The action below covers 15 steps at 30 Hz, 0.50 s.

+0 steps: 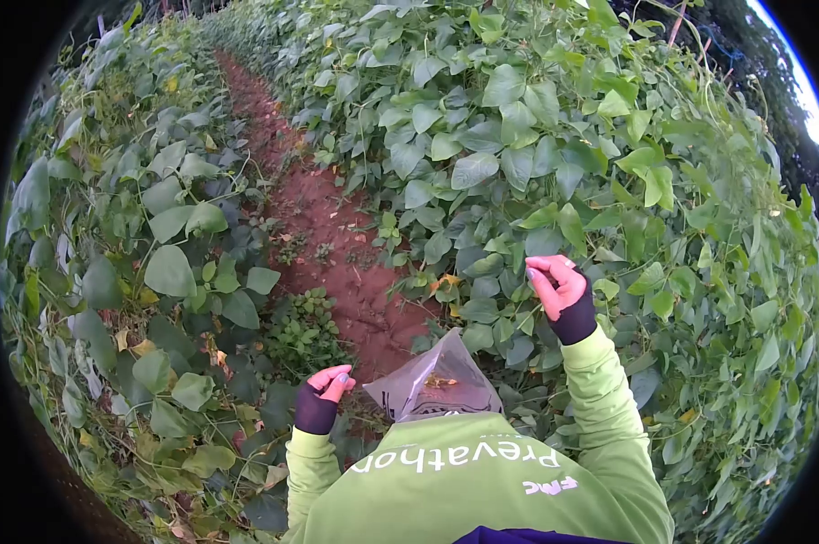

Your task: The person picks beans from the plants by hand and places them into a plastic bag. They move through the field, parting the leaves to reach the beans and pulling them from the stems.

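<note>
My right hand (557, 285) is raised at the leafy wall of vines on the right, its thumb and fingers pinched near some leaves; anything between them is too small to make out. Lower down, my left hand (331, 385) hangs over the path's left side with fingers curled together, and whatever they may hold is hidden. Both hands wear dark fingerless covers below green sleeves. Between them, against my body, an open clear plastic bag (419, 385) shows small yellowish-brown bits inside.
A reddish dirt path (323, 227) runs ahead between two rows of climbing plants. Dense vines (518, 118) stand close on the right, and another leafy row (169, 272) on the left. Low weeds (305, 335) grow at the path's left edge.
</note>
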Motion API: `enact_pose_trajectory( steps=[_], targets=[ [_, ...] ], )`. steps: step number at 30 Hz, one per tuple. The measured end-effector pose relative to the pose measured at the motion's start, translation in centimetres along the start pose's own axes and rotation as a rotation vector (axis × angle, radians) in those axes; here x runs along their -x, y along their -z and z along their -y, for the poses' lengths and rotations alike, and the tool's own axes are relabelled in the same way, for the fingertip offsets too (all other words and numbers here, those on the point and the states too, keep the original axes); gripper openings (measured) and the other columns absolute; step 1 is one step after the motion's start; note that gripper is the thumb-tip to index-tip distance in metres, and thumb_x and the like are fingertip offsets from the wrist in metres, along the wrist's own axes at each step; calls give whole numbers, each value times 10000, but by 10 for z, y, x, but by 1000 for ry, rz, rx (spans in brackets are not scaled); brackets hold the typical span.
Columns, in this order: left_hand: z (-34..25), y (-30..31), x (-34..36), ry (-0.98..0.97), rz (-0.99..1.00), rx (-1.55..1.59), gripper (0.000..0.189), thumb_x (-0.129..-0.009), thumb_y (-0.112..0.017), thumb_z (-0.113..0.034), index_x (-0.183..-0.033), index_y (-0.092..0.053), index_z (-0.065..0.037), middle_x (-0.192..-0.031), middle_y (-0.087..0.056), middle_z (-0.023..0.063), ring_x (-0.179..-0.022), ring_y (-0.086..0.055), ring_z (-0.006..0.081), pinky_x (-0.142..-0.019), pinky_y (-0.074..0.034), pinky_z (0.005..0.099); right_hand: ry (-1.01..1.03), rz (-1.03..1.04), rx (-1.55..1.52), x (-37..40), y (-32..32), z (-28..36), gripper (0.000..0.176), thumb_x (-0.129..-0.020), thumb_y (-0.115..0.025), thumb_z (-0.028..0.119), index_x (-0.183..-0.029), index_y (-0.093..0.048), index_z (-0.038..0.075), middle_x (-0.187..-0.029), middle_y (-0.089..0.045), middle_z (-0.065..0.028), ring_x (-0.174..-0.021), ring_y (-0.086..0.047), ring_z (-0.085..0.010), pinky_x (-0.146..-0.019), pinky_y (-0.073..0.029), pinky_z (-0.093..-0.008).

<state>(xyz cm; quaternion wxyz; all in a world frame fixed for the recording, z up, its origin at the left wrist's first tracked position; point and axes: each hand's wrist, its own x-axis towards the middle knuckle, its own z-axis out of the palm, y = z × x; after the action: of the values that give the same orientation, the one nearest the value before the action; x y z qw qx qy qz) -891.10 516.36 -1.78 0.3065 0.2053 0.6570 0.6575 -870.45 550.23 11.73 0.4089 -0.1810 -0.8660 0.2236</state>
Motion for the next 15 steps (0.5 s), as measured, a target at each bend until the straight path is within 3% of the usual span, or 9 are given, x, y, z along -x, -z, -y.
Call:
enact_pose_trajectory(
  steps=[4,8,10,12,15],
  targets=[
    [-21,-21,-41,25,54,24,213,-925,-609,-102,-1108,-669,-11,-894,-698,67,-830,-653,124,-774,-500,254,270,-84,285,-109,7,-16,175,-815,-640,-3,-984,-669,32,-864,-653,-132,-788,-630,-306,-706,-505,-356],
    [-36,-39,-104,-33,179,7,192,-911,-612,-80,-1083,-684,-34,-856,-679,65,-834,-652,135,-750,-492,254,542,-117,556,-234,15,-54,213,-784,-628,-8,-981,-653,69,-881,-652,-133,-798,-633,-313,-708,-516,-375],
    [-41,-50,-148,-234,227,-130,192,-893,-622,-68,-1067,-689,-25,-845,-681,74,-811,-648,151,-738,-489,264,669,-150,674,-297,16,-86,206,-812,-598,26,-1003,-643,88,-936,-655,-117,-847,-632,-309,-721,-521,-385],
    [-45,-65,-197,-333,234,-122,193,-879,-628,-59,-1057,-691,-17,-835,-682,81,-781,-642,166,-734,-486,275,690,-122,889,-346,17,-101,222,-870,-547,116,-1068,-644,133,-1129,-639,-105,-926,-619,-305,-745,-525,-424],
    [-73,-83,-267,-410,315,-192,196,-881,-624,-42,-1065,-687,-17,-842,-689,81,-784,-643,167,-726,-487,273,688,17,1093,-395,12,-108,272,-870,-564,157,-1129,-645,141,-1140,-637,-119,-893,-626,-308,-735,-523,-433]
  ],
)
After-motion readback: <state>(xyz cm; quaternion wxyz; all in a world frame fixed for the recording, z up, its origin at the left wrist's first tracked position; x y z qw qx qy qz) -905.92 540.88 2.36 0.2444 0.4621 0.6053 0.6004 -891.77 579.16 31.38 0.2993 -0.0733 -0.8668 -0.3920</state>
